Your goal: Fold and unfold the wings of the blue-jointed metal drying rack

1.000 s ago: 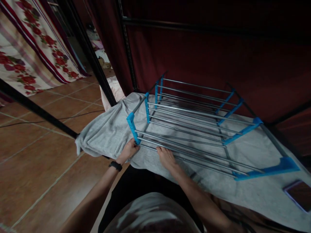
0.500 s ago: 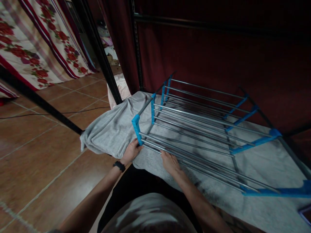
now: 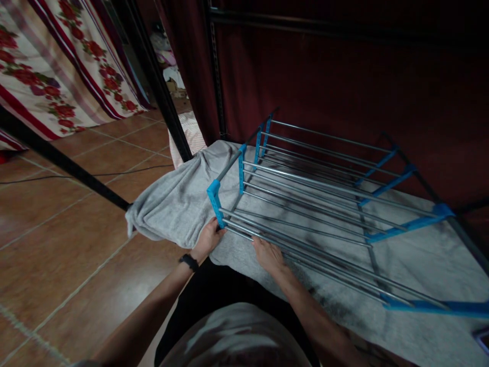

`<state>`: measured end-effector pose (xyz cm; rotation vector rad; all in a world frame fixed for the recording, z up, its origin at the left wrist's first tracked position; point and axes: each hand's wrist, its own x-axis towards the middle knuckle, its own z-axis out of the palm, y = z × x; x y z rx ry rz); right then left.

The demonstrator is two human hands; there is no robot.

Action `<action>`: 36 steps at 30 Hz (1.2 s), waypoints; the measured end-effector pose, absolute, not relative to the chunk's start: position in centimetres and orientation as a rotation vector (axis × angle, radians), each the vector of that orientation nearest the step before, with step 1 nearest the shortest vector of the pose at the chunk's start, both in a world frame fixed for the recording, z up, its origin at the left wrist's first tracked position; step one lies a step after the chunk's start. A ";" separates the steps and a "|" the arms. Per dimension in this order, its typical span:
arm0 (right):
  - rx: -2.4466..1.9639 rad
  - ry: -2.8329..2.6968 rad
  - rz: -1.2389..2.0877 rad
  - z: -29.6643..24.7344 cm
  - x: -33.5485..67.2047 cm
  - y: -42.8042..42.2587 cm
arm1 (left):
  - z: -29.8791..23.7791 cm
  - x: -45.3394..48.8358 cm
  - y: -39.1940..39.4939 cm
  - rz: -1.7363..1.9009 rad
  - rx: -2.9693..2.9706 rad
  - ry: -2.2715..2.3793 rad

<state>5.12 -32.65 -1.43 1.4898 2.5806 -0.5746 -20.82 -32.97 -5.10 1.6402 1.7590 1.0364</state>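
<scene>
A rack (image 3: 313, 188) of several silver metal rods joined by blue plastic side brackets lies on a grey cloth (image 3: 179, 199). My left hand (image 3: 209, 237), with a dark watch on the wrist, grips the rack's near left corner at the foot of a blue bracket (image 3: 215, 201). My right hand (image 3: 267, 253) rests on the nearest rods a little to the right, fingers curled over them.
The grey cloth covers a low surface and droops off its left end. A dark red curtain and black metal uprights (image 3: 164, 102) stand behind. Terracotta floor tiles (image 3: 64, 244) lie to the left, with a floral fabric (image 3: 46, 76) at the upper left. A phone edge (image 3: 482, 340) shows at the lower right.
The view has shifted right and slightly closer, so the phone slides nearly out of frame. Both hands stay at the rack's near left corner.
</scene>
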 end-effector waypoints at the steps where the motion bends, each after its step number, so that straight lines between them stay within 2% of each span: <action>1: 1.492 2.579 -0.578 -1.5 5.1 -32.7 | -5.1 -20.8 -32.9 1.041 1.639 1.755; 20: 1.587 2.559 -0.679 -0.5 4.9 -33.4 | -4.7 -21.5 -32.6 0.959 1.723 1.782; 27: 1.909 2.517 -0.458 -2.1 7.9 -34.6 | -5.6 -23.0 -30.8 0.755 1.777 1.947; 36: 1.786 2.689 -0.436 -3.2 9.4 -34.0 | -4.0 -22.0 -30.7 0.671 1.704 2.033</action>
